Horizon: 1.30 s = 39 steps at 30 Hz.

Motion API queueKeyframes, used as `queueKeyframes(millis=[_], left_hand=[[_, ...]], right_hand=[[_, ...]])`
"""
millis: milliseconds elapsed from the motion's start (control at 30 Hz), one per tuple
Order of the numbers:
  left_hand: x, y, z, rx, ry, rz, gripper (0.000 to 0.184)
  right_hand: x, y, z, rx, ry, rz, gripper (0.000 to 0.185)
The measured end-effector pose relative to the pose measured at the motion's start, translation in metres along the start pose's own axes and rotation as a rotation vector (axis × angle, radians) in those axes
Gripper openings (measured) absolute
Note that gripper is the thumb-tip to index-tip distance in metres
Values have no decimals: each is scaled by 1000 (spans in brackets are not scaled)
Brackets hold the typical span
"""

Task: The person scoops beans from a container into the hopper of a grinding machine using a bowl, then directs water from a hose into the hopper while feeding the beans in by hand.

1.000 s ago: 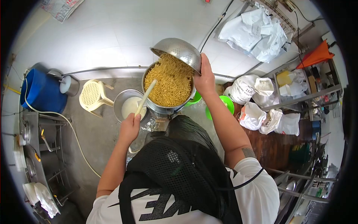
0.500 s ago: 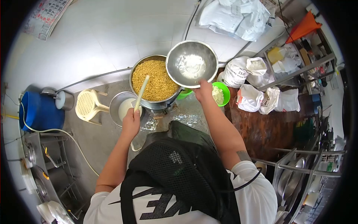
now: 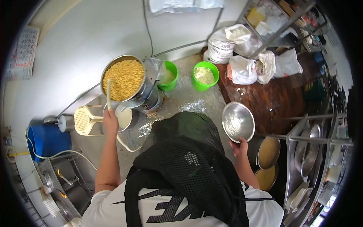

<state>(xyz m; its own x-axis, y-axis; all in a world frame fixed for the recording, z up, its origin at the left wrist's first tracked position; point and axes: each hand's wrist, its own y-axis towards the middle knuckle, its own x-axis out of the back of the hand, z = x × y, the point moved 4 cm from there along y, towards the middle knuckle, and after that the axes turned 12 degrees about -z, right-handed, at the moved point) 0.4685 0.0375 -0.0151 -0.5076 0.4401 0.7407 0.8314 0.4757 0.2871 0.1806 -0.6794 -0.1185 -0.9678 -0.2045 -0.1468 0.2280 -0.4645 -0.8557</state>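
My left hand [image 3: 110, 123] is wrapped around a pale stick [image 3: 109, 94], whose upper end lies over the large metal pot [image 3: 104, 77]. Small yellow beans or kernels [image 3: 124, 81] fill that pot; I cannot tell which kind. Out to the right, my right hand [image 3: 239, 146] grips the rim of a metal bowl [image 3: 239, 121] with white residue or glare inside. Close by my left hand stands a metal pot [image 3: 133, 119] with whitish contents. Two round containers [image 3: 269, 152] of tan contents are just right of my right hand.
Two green buckets [image 3: 172, 85] stand on the floor near the wall, one with pale lumps [image 3: 204, 75]. White sacks [image 3: 220, 49] line the upper right. At left are a cream stool [image 3: 84, 120] and a blue barrel [image 3: 49, 140]. A metal rack [image 3: 291, 151] borders the right.
My right hand has carried the metal bowl from beside the bean pot down and to the right. The view has turned rightward. My left hand still holds the stick.
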Motion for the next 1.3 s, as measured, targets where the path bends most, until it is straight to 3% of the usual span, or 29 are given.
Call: queueKeyframes(millis=[67, 133, 167, 233, 300, 367, 500, 567, 633, 700, 833, 967, 1033, 1167, 1233, 1300], left_hand=[[-13, 5, 17, 35, 3, -47, 36], [-1, -5, -32, 84, -17, -24, 38], [3, -10, -50, 146, -36, -19, 39], [-6, -4, -35, 53, -9, -47, 43], [-10, -5, -38, -13, 92, -68, 45], [-2, -12, -67, 75, 159, -20, 47], [7, -26, -96, 171, 108, 15, 46], [10, -31, -103, 176, 70, -2, 45], [10, -31, -91, 207, 61, 3, 45], [6, -29, -74, 119, 67, -35, 44], [22, -52, -111, 205, 65, -33, 44], [24, -53, -98, 244, 85, -33, 44], [13, -44, -56, -22, 106, -112, 43], [18, -51, -46, -4, 44, -101, 38], [26, -56, -53, 45, 46, -102, 36], [33, -62, -66, 223, 1, -1, 43]], right_hand=[[70, 22, 15, -34, 83, -79, 49], [134, 35, 32, 84, 321, -315, 44], [158, 39, 40, 81, 329, -324, 44], [208, 43, 61, 225, 335, -489, 53], [247, 52, 84, 256, 434, -564, 47], [285, 64, 111, 281, 474, -602, 43], [311, 45, 173, 377, 517, -791, 60], [322, 52, 201, 487, 427, -570, 70], [318, 54, 221, 429, 371, -756, 69], [302, 64, 231, 523, 44, -615, 62], [185, 68, 203, 590, -275, -450, 15], [52, 75, 120, 606, -667, -40, 23], [-16, 50, 77, 621, -833, 169, 25], [-119, 15, 10, 694, -1089, 429, 29], [-164, -10, -9, 1037, -1377, 644, 29], [-202, -37, -14, 1107, -1430, 725, 28]])
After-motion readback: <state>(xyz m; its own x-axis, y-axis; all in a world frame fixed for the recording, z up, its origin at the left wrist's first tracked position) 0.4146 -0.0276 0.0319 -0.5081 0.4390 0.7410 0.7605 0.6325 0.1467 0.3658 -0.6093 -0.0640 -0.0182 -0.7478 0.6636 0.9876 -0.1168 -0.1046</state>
